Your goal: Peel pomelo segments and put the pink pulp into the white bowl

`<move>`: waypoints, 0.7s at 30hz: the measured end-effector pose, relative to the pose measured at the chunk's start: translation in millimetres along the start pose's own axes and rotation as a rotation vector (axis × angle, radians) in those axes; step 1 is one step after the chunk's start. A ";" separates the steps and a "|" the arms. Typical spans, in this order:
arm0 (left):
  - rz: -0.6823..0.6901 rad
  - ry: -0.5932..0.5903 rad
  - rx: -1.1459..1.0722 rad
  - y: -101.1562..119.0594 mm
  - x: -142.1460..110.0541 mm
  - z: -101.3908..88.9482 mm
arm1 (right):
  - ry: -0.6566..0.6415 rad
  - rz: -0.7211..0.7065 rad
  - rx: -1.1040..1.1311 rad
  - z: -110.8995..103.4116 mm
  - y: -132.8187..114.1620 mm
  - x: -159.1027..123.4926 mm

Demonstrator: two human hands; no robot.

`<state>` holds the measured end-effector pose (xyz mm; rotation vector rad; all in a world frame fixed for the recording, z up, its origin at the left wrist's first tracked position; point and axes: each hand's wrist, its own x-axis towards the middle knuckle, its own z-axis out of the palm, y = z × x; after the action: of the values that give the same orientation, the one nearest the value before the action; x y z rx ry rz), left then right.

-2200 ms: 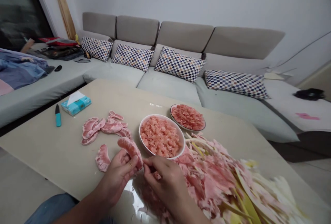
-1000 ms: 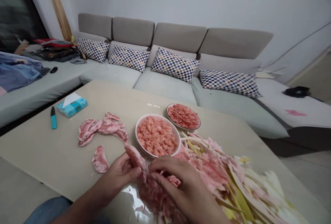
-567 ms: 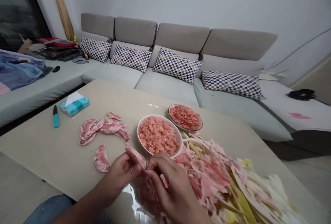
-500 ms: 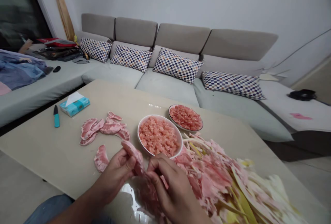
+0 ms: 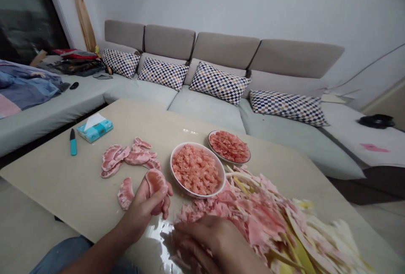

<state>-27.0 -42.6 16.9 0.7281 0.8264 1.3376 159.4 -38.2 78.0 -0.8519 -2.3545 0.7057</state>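
Note:
My left hand is closed around a pink pomelo segment, held above the table with its flesh showing on one side. Low in the view, my right hand hovers at the near edge of a heap of peeled membrane and rind; its fingertips are blurred, so whether they grip anything is unclear. Beyond the hands stands a white bowl filled with pomelo flesh. One loose segment lies left of my left hand, and several more unpeeled segments lie behind it.
A dark-rimmed plate of pomelo flesh sits behind the bowl. On the table's left are a teal-handled knife and a blue tissue pack. A grey sofa with checkered cushions runs along the far side.
My right hand has come away from the segment, moving down and nearer to the membrane heap. My left hand has turned the segment so its flesh shows.

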 end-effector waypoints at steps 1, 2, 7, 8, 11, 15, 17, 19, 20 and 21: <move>-0.005 -0.006 -0.020 -1.0 -0.1 0.3 | -0.105 0.027 -0.045 0.9 0.1 -0.7; -0.022 -0.012 -0.052 -1.9 -0.2 0.6 | -0.180 0.051 -0.086 1.7 0.5 -1.2; -0.113 -0.044 -0.307 -6.3 1.7 0.8 | -0.038 -0.007 -0.039 5.3 6.3 2.2; -0.122 -0.060 -0.352 -7.4 2.5 0.7 | 0.030 -0.010 -0.018 7.1 8.4 4.0; -0.145 -0.103 -0.401 -10.3 3.3 1.6 | 0.191 0.034 0.030 15.4 15.4 9.6; -0.122 -0.105 -0.196 -10.4 -0.5 2.9 | 0.255 0.067 0.102 25.4 19.4 14.6; -0.058 -0.094 -0.050 -9.2 -2.6 1.9 | 0.291 0.071 0.129 26.6 18.8 15.7; 0.001 -0.079 0.063 -7.8 -3.7 0.4 | 0.325 0.061 0.138 25.5 17.8 16.1; 0.020 -0.070 0.103 -7.0 -3.9 -0.2 | 0.336 0.055 0.136 24.5 17.5 16.1; 0.027 -0.062 0.134 -6.2 -3.9 -0.5 | 0.337 0.052 0.133 23.5 17.3 16.1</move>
<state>-24.3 -47.1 11.8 0.8838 0.8651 1.2861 141.1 -22.3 55.1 -0.8995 -1.9718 0.6727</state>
